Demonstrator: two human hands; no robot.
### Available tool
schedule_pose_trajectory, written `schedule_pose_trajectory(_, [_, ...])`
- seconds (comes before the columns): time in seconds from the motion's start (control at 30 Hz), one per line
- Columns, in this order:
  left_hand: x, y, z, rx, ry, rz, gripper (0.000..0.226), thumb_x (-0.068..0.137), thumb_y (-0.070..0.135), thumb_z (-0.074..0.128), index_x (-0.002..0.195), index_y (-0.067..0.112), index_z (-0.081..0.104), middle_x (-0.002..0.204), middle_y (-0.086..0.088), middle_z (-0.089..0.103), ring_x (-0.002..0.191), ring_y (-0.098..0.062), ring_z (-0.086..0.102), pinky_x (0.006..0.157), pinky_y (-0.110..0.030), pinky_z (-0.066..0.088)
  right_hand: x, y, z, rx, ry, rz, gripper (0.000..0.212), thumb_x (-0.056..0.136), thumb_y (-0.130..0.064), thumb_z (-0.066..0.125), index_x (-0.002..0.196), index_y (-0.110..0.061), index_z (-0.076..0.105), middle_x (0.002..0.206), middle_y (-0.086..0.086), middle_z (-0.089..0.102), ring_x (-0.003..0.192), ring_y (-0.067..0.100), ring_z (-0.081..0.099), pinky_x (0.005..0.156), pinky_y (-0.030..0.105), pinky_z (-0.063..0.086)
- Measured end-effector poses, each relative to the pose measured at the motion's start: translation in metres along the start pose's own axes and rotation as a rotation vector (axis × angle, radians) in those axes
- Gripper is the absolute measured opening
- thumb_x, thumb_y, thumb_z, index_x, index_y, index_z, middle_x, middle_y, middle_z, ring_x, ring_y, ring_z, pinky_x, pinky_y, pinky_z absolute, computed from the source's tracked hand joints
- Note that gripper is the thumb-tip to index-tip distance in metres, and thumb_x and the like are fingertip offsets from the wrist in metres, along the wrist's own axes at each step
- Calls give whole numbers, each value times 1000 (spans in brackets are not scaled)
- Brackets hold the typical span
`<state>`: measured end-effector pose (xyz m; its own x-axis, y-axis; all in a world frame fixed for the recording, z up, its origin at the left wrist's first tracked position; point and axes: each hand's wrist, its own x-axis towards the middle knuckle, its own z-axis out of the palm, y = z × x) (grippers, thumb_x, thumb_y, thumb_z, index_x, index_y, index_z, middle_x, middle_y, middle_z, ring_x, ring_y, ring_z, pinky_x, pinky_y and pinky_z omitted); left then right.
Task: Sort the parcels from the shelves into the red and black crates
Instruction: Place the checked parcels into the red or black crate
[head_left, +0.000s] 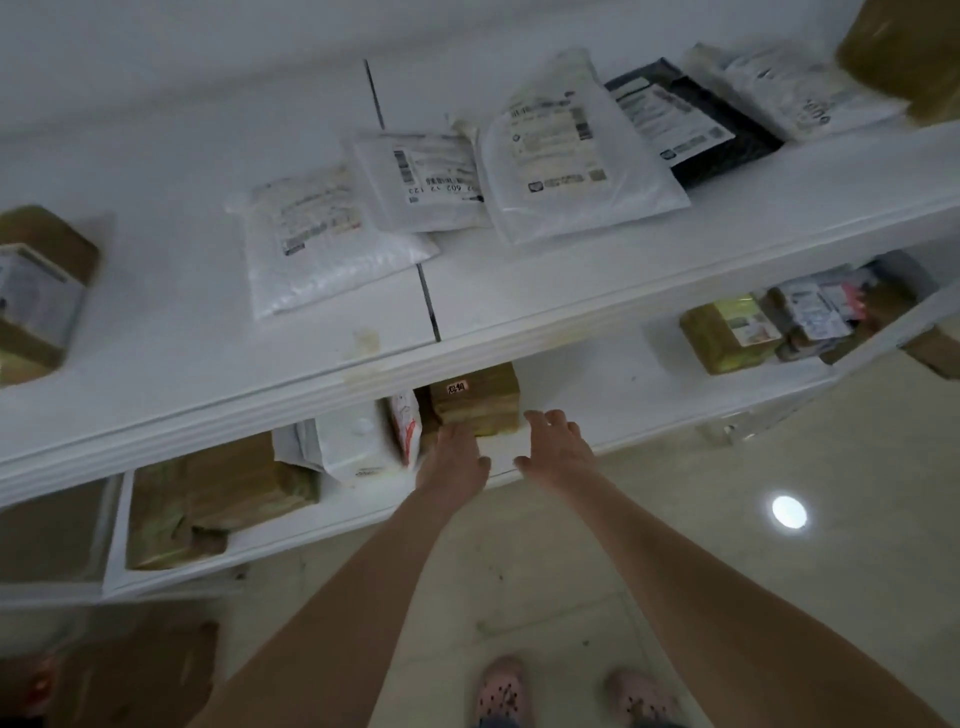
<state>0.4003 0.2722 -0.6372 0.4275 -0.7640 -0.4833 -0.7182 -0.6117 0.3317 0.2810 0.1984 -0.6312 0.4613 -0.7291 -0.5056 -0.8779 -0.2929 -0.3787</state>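
A small brown taped box (475, 397) with a small label on top sits on the lower white shelf (623, 395), partly under the upper shelf's front edge. My left hand (454, 457) reaches to its near left corner, fingers apart, touching or almost touching it. My right hand (558, 449) hovers just right of the box with fingers spread and nothing in it. Several white mailer bags (566, 150) and one black bag (691, 119) lie on the upper shelf (519, 306). No crate is clearly in view.
Left of the box lean a white bag with red print (405, 423) and a white pouch (348, 449); brown parcels (218, 493) lie farther left. More boxes (727, 332) crowd the lower shelf's right end. A brown box (36, 291) sits at the upper left. My feet (571, 696) stand on the pale floor.
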Motion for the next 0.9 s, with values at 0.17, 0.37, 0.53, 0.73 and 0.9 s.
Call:
schedule_pose_trajectory(0.17, [62, 2, 17, -143, 136, -132, 66, 94, 22, 51, 150, 12, 17, 153, -15, 20, 135, -36, 33, 105, -42, 34, 67, 12, 7, 223, -52, 6, 71, 86, -31, 66, 145, -15, 30, 138, 12, 41, 124, 33, 47, 101, 43, 44])
schedule_pose_trajectory(0.37, [111, -10, 25, -443, 134, -392, 87, 75, 37, 56, 149, 31, 11, 146, -16, 34, 126, -40, 45, 102, -52, 42, 117, 11, 9, 547, -122, -52, 51, 81, -7, 69, 127, -12, 49, 112, 4, 61, 101, 21, 57, 86, 30, 48])
schedule_pose_trajectory(0.53, [117, -27, 49, -604, 243, -482, 74, 64, 43, 57, 134, 20, 45, 121, -8, 58, 101, -33, 61, 87, -46, 53, 120, 33, 7, 656, -178, -24, 49, 84, -6, 63, 130, -9, 49, 107, 5, 59, 97, 21, 56, 83, 29, 46])
schedule_pose_trajectory(0.73, [58, 28, 79, -769, 218, -472, 56, 89, 27, 63, 136, 4, 45, 119, -14, 60, 100, -28, 60, 75, -28, 43, 92, 99, 6, 548, -56, 106, 61, 86, -42, 67, 136, -12, 49, 128, 6, 60, 113, 25, 59, 92, 32, 47])
schedule_pose_trajectory(0.9, [27, 50, 117, -974, 46, -511, 36, 89, 24, 65, 116, 1, 64, 109, -14, 68, 86, -20, 61, 67, -26, 44, 62, 150, 13, 445, -114, 234, 48, 84, -37, 70, 121, -9, 60, 117, 7, 66, 103, 26, 62, 90, 38, 51])
